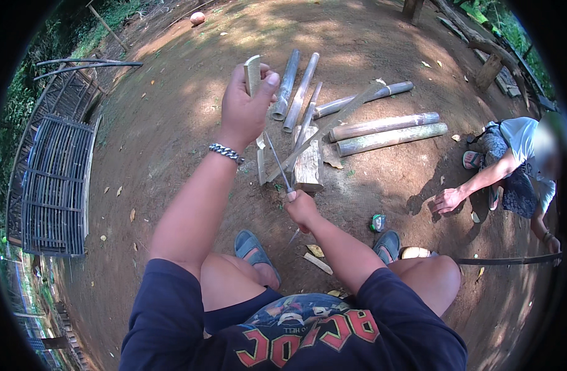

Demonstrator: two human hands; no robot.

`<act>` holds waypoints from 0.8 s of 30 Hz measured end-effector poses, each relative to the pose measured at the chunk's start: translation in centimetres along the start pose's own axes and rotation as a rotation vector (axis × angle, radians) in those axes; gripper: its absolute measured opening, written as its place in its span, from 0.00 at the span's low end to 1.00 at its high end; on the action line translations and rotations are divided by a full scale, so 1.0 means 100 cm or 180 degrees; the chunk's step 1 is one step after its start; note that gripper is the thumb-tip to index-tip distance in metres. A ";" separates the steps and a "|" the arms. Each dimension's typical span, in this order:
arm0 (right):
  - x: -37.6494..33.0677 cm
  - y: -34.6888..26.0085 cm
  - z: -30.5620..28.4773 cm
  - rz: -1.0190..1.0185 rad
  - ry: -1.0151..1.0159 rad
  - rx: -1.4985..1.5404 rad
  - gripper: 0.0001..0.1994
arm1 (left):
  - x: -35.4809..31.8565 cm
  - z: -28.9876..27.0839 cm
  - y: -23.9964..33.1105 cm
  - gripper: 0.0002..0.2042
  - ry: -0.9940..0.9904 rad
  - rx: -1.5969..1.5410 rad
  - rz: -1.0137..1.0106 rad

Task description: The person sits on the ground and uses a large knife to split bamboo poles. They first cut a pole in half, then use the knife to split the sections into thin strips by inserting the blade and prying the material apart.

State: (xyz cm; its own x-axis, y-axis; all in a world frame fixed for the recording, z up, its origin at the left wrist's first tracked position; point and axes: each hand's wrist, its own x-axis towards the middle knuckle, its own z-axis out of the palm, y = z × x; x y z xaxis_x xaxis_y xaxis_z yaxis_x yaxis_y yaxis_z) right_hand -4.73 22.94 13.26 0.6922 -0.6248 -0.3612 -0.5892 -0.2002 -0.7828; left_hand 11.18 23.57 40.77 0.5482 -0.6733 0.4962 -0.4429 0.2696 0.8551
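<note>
Raised ahead of me, my left hand (243, 111) is closed around a short split bamboo piece (252, 75), whose pale end sticks up past the fingers. My right hand (304, 211) grips a long, thin-bladed knife (277, 154), the blade slanting up and to the left, below the bamboo piece and apart from it. Just beyond the right hand, a wooden block (308, 166) lies on the ground. Across it runs a long split bamboo strip (333, 123). Left of the block is a shorter bamboo strip (261, 164).
Several bamboo poles (388, 127) lie on the dirt beyond the block. Another person (521, 157) crouches at the right, one hand near the ground, the other at a long dark strip (512, 260). A slatted bamboo bench (56, 185) stands left. A small green-and-white object (377, 222) sits by my right foot.
</note>
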 end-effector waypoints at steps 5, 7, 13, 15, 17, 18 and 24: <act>-0.024 -0.003 -0.007 0.0199 -0.0249 0.0335 0.18 | 0.008 0.066 0.000 0.16 -0.0686 0.0742 -0.0174; -0.033 0.017 -0.017 0.0235 -0.0139 0.0174 0.19 | 0.008 0.080 0.006 0.16 -0.0644 0.0808 -0.0209; -0.041 0.075 -0.073 0.0378 0.0124 -0.0197 0.20 | 0.022 0.032 0.031 0.18 -0.0425 0.0510 -0.0027; -0.042 0.078 -0.095 0.0336 0.0079 -0.0282 0.19 | 0.017 0.024 0.045 0.18 -0.0442 0.0423 0.0017; -0.051 0.068 -0.138 0.0121 -0.0400 -0.0586 0.20 | 0.004 0.019 0.056 0.17 -0.0501 0.0328 0.0081; -0.062 0.063 -0.169 0.0067 -0.0601 -0.0714 0.21 | -0.002 0.022 0.058 0.17 -0.0653 0.0354 0.0077; -0.153 0.085 -0.343 0.0129 -0.0195 -0.2287 0.16 | -0.027 0.048 0.090 0.21 -0.1324 -0.0028 0.0244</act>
State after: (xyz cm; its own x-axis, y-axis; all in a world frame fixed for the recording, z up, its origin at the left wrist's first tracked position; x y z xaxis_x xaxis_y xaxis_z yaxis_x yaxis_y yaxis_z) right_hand -34.66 4.89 29.51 0.6736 -0.6031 -0.4272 -0.7289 -0.6376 -0.2492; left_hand 2.34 24.54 46.37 0.1799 -0.8711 0.4569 -0.4642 0.3344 0.8202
